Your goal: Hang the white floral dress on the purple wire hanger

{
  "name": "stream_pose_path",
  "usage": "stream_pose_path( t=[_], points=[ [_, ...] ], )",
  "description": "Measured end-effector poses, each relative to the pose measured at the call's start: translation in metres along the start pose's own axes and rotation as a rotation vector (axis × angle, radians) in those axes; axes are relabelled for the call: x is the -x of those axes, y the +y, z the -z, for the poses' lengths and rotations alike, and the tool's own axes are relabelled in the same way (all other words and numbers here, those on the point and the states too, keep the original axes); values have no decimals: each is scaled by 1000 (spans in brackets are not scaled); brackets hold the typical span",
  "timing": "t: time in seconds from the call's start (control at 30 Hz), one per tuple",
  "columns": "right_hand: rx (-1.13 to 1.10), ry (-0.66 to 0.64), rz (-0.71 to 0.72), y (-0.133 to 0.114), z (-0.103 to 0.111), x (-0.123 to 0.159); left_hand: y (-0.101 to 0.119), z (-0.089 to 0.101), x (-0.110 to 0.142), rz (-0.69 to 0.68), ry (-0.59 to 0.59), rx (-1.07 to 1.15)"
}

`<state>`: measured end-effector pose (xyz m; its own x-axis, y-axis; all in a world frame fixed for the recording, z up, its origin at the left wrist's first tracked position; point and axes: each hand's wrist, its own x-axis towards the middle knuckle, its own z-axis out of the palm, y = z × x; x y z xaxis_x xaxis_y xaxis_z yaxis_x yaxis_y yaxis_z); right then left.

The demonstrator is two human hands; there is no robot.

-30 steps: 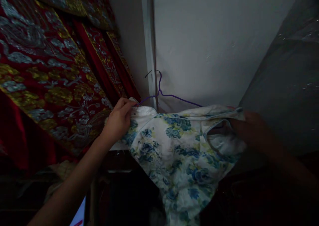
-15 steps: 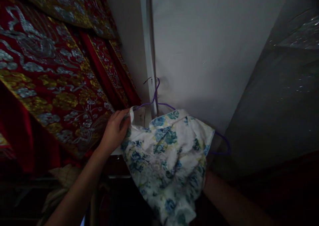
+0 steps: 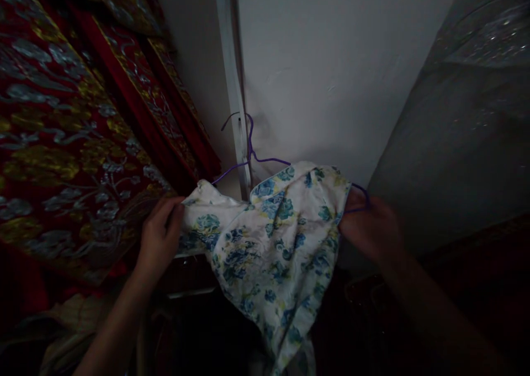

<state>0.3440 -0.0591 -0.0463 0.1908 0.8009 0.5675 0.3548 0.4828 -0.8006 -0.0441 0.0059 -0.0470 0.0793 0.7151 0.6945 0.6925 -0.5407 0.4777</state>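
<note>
A white sleeveless dress [image 3: 265,265] with blue, green and yellow flowers hangs on a purple hanger [image 3: 251,151]. Its lower end runs out of the bottom of the view. My left hand [image 3: 162,229] is closed on the fabric at the left shoulder, pulling it out sideways. At the other shoulder, my right hand [image 3: 375,227] grips the armhole edge, close beside the hanger's looped end, which sticks out of the fabric. The fingertips of this hand are partly hidden behind the cloth and hanger.
The hanger's hook stands by a narrow pale vertical bar [image 3: 232,61] on a white wall [image 3: 331,67]. Red cloth with gold and silver embroidery [image 3: 62,160] drapes at the left. A shiny clear plastic sheet [image 3: 467,127] is at the right; the space below is dark.
The right shoulder of the dress went over the hanger's end. My right hand dropped below it, then rose to that armhole. My left hand moved left, stretching the left shoulder outward.
</note>
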Motion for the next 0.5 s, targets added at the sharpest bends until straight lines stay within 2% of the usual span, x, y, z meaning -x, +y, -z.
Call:
stream_pose_path(
  t=[0.13, 0.2, 0.4, 0.5],
  points=[
    [-404, 69, -193, -11, 14, -3, 5, 0, 5, 83, 14, 51],
    [-464, 70, -227, -19, 20, -3, 7, 4, 6, 99, 10, 46],
    [-181, -27, -92, -44, 30, -17, 10, 16, 4, 89, -39, 37],
    [-14, -55, -123, -50, 27, -26, 13, 16, 5, 90, -40, 26]
  ],
)
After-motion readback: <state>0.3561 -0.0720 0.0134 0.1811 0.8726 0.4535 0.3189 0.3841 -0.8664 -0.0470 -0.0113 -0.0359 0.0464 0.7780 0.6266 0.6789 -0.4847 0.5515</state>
